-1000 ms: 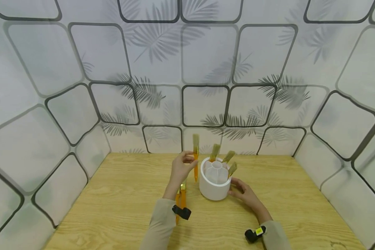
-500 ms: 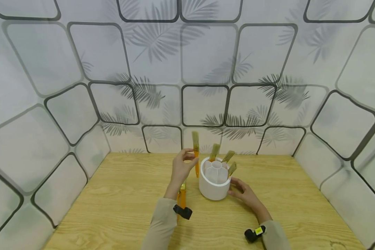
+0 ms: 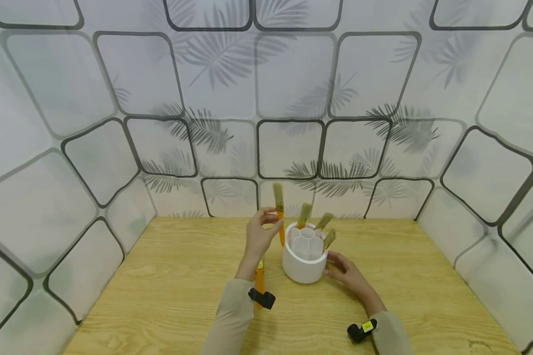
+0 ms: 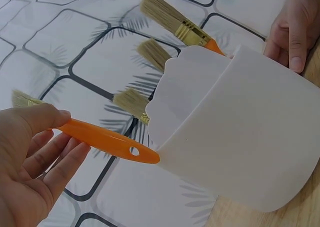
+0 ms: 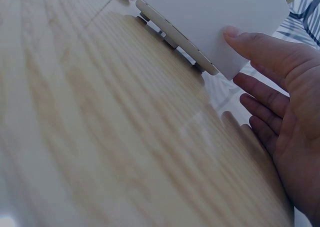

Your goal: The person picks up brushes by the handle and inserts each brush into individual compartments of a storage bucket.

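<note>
My left hand (image 3: 258,238) pinches a flat paintbrush (image 4: 112,141) with an orange handle, bristles up. The brush hangs at the left rim of a round white brush holder (image 3: 304,270); its handle end overlaps the rim in the left wrist view. Three similar paintbrushes (image 3: 304,215) stand in the holder's outer compartments, bristles up and leaning outward. On the holder's right side rests my right hand (image 3: 347,277); its thumb (image 5: 250,44) touches the wall, and the other fingers lie loosely extended beside it.
At least one more orange paintbrush (image 3: 259,280) lies on the wooden table (image 3: 173,291), partly hidden under my left forearm. Patterned fabric walls (image 3: 288,148) rise behind the table and on both sides.
My left hand has moved slightly up and to the right with the paintbrush, which now tilts its handle end toward the holder. The right hand and the holder stay put.
</note>
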{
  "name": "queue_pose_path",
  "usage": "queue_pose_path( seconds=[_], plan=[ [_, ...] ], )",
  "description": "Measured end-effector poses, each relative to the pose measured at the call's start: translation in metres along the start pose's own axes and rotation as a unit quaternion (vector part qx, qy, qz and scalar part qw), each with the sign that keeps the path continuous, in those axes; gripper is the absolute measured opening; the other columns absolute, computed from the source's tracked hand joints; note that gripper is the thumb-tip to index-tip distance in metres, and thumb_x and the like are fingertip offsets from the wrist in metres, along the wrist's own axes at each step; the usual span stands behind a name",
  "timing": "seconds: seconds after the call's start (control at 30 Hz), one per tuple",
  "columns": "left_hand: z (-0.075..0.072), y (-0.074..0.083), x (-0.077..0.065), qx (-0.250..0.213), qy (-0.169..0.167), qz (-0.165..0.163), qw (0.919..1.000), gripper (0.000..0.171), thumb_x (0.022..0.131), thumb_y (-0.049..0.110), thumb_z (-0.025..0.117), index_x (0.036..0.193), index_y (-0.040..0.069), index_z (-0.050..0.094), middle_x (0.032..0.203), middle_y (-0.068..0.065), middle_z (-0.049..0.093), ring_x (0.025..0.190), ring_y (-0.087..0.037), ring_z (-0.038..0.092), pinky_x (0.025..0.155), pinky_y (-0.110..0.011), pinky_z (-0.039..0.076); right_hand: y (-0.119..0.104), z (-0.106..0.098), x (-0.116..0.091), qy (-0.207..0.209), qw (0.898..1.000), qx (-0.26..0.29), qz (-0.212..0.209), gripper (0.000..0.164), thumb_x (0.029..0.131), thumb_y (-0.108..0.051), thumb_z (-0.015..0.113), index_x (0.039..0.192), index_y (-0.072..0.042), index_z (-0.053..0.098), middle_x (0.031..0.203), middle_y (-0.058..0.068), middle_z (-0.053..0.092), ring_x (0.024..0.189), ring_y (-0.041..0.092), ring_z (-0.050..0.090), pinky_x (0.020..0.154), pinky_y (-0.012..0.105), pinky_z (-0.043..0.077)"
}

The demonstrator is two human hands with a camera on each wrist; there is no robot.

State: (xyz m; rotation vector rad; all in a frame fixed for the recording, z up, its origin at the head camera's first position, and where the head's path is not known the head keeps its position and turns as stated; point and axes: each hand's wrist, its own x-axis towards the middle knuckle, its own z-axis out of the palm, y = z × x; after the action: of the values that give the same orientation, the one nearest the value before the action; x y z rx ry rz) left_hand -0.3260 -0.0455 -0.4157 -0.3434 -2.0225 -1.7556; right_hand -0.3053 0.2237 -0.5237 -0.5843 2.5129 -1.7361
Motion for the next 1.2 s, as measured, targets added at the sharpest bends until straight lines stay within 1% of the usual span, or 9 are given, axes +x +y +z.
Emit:
queue_pose_path(
  seconds=[0.07,0.17,0.27,0.4,0.47,0.63,0.73,0.97,1.2],
  plan=[
    [0.001,0.0,0.0,-0.006,0.0,0.005,1.0,0.034,0.078,0.007,0.073,0.109,0.0,0.061,0.091,-0.019,0.068,0.087,-0.031,0.064,0.071,-0.033,0.057,0.0,0.0,0.0,0.0,1.0,0.0,0.001,0.053,0.084,-0.012,0.068,0.132,-0.004,0.046,0.132,0.021,0.049,0.126,0.039,0.04,0.104,0.057,0.028],
    [0.002,0.001,0.001,-0.008,0.002,0.006,1.0,0.034,0.078,0.006,0.073,0.11,0.0,0.061,0.091,-0.018,0.068,0.088,-0.03,0.064,0.071,-0.033,0.057,0.002,0.0,0.001,0.0,1.0,-0.003,-0.004,0.053,0.084,-0.012,0.067,0.132,-0.003,0.045,0.132,0.021,0.049,0.126,0.04,0.04,0.103,0.057,0.029],
    [0.004,0.001,0.003,-0.006,0.009,0.006,0.9999,0.033,0.078,0.004,0.073,0.108,0.002,0.061,0.09,-0.016,0.068,0.086,-0.026,0.064,0.07,-0.029,0.056,0.013,0.0,0.003,0.004,1.0,-0.001,-0.008,0.053,0.084,-0.012,0.067,0.132,-0.005,0.046,0.132,0.02,0.05,0.126,0.04,0.04,0.104,0.057,0.029],
    [0.007,0.002,0.004,-0.019,0.011,0.014,0.9997,0.032,0.078,0.002,0.072,0.107,0.001,0.061,0.088,-0.018,0.068,0.084,-0.025,0.064,0.068,-0.028,0.057,0.03,-0.001,0.007,0.01,1.0,-0.006,-0.012,0.052,0.085,-0.014,0.067,0.132,-0.008,0.047,0.132,0.016,0.051,0.125,0.036,0.042,0.104,0.052,0.031],
    [0.006,0.011,0.002,-0.026,0.006,0.019,0.9995,0.031,0.078,0.001,0.072,0.107,-0.003,0.06,0.088,-0.021,0.067,0.084,-0.029,0.064,0.069,-0.03,0.057,0.033,-0.001,0.008,0.009,1.0,-0.009,-0.016,0.052,0.085,-0.016,0.068,0.132,-0.01,0.047,0.132,0.014,0.052,0.125,0.035,0.043,0.104,0.047,0.034],
    [0.004,0.035,-0.004,-0.029,-0.009,0.026,0.9992,0.031,0.079,-0.001,0.07,0.107,-0.008,0.059,0.089,-0.026,0.065,0.086,-0.037,0.063,0.07,-0.028,0.056,0.033,-0.001,0.007,0.007,1.0,-0.005,-0.023,0.053,0.084,-0.018,0.068,0.132,-0.013,0.048,0.132,0.013,0.052,0.124,0.035,0.043,0.103,0.04,0.036],
    [0.005,0.035,-0.004,-0.029,-0.01,0.031,0.9991,0.031,0.079,-0.003,0.069,0.108,-0.007,0.059,0.089,-0.026,0.065,0.087,-0.037,0.063,0.07,-0.027,0.056,0.032,-0.002,0.007,0.01,1.0,-0.006,-0.018,0.053,0.084,-0.019,0.069,0.132,-0.014,0.048,0.132,0.013,0.052,0.124,0.034,0.043,0.102,0.037,0.036],
    [0.008,0.033,-0.005,-0.03,-0.015,0.041,0.9986,0.031,0.079,-0.002,0.069,0.108,-0.008,0.058,0.09,-0.027,0.065,0.086,-0.038,0.063,0.07,-0.03,0.057,0.035,-0.001,0.008,0.014,1.0,-0.006,-0.015,0.054,0.083,-0.018,0.07,0.132,-0.012,0.048,0.132,0.013,0.052,0.124,0.033,0.044,0.103,0.046,0.034],
    [0.01,0.032,-0.006,-0.023,-0.028,0.033,0.9988,0.031,0.079,-0.004,0.068,0.108,-0.01,0.057,0.091,-0.028,0.065,0.087,-0.039,0.062,0.07,-0.029,0.057,0.028,-0.001,0.007,0.014,1.0,-0.016,-0.022,0.054,0.084,-0.013,0.068,0.133,-0.006,0.047,0.131,0.017,0.052,0.123,0.037,0.045,0.102,0.05,0.035]
  ],
)
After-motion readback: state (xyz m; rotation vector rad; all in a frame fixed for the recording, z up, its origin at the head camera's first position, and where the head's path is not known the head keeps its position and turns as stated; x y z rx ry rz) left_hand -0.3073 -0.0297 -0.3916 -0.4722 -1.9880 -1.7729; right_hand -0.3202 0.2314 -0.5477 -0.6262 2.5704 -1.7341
